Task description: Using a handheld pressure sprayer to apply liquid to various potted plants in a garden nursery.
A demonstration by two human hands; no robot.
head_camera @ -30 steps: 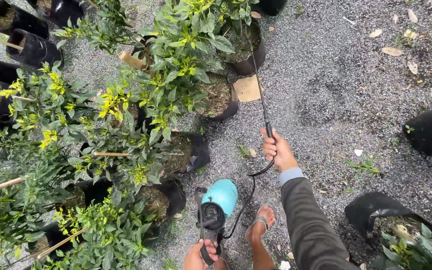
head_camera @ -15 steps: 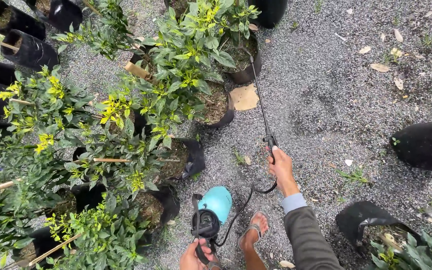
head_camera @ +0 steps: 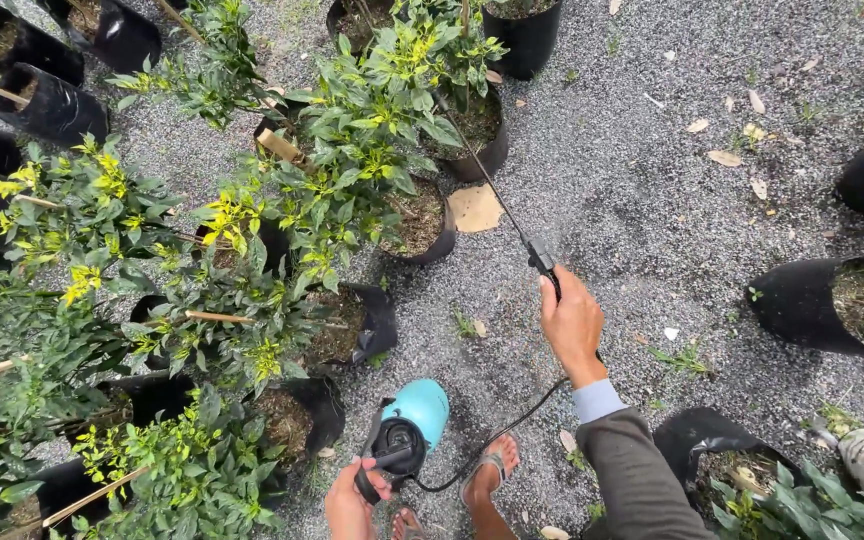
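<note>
Head view: looking down on gravel ground, potted plants and two bare hands.
Potted plants [head_camera: 252,250]: leafy green shrubs with yellow-green tips in black grow bags, massed left of both hands; bamboo stakes lean among them.
Left hand [head_camera: 349,503]: at the lower edge, fingers [head_camera: 377,478] curled tight around the black handle of the sprayer.
Sprayer [head_camera: 404,430]: teal tank with a black pump head, hanging from the left-hand fingers, just right of and above them, over the gravel.
Hose [head_camera: 497,445]: thin and black, running from the sprayer rightward and up to below the right hand.
Sandalled foot [head_camera: 489,470]: on the gravel just right of the left-hand fingers, under the hose.
Spray wand [head_camera: 492,185]: thin black rod, rising up and left from the right-hand fingers, its tip among the leaves of a tall plant.
Right hand [head_camera: 572,322]: fingers wrapped shut around the lower grip of the wand; grey sleeve with a pale blue cuff behind the wrist.
Gravel [head_camera: 652,180]: grey, with scattered dry leaves, up and right of the right-hand fingers.
Black bags [head_camera: 812,300]: further grow bags well right of the right hand, one showing soil.
</note>
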